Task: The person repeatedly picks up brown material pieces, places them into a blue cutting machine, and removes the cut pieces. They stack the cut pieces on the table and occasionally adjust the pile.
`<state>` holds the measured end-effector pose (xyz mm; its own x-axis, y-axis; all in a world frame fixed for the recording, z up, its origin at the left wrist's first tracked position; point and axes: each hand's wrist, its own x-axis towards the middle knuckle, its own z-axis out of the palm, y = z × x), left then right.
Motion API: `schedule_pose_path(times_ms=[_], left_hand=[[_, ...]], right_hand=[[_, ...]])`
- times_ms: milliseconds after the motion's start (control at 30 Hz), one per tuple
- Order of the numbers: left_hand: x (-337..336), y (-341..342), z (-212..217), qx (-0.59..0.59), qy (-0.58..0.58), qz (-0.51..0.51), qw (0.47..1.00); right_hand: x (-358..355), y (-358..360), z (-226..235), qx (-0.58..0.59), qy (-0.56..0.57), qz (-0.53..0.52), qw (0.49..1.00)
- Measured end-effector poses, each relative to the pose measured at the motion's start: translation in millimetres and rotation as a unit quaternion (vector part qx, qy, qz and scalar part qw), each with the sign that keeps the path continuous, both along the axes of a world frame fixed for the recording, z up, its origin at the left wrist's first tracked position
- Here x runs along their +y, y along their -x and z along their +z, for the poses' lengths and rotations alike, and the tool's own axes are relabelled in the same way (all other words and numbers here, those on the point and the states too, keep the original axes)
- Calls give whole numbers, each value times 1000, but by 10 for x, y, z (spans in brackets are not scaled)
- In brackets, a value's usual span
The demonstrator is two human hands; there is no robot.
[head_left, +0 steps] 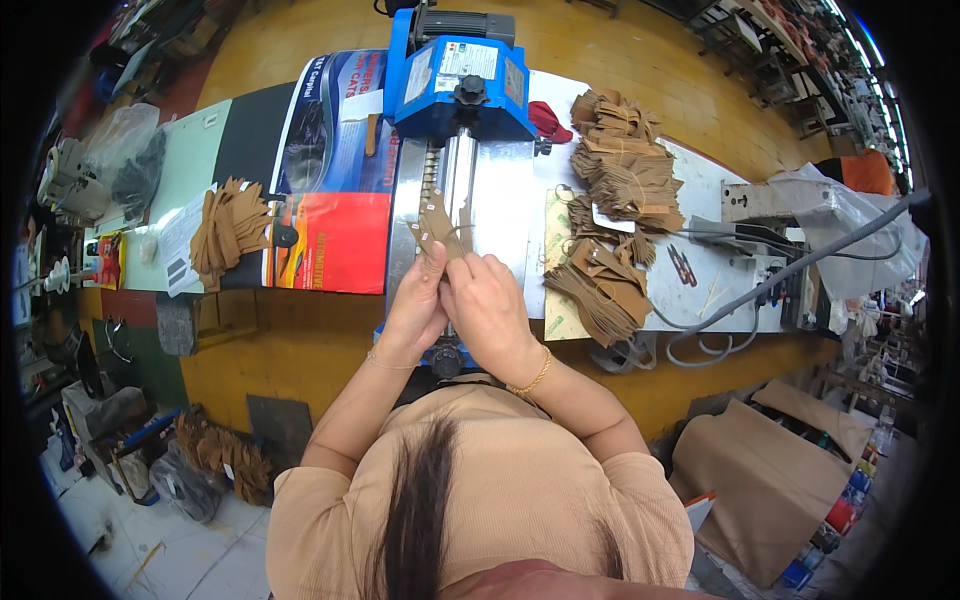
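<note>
My left hand (418, 305) and my right hand (487, 305) are pressed close together over the steel bed of a blue machine (460, 75). Both pinch one brown leather piece (440, 228) that points toward the machine's rollers (458, 180). A tall heap of similar brown cut pieces (622, 165) lies to the right of the machine, with a lower heap (600, 285) nearer my right hand. A smaller stack of brown pieces (228, 228) sits on the left part of the bench.
A printed red and blue poster (335, 210) covers the bench left of the machine. A grey hose (800, 265) and a plastic-covered machine (840, 215) are at the right. Cardboard sheets (770, 470) lie on the floor at lower right, leather scraps (225, 455) at lower left.
</note>
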<state>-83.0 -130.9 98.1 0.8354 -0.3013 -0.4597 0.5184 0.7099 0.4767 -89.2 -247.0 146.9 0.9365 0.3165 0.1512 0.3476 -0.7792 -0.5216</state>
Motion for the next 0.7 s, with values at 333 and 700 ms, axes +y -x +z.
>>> schedule_pose_path(times_ms=[333,700], left_hand=[[134,-24,10,6,4,-27,1000],[111,-33,64,15,-63,-42,997]], right_hand=[[-420,-158,75,93,-169,-109,975],[-430,-215,-196,178,-374,-184,892]])
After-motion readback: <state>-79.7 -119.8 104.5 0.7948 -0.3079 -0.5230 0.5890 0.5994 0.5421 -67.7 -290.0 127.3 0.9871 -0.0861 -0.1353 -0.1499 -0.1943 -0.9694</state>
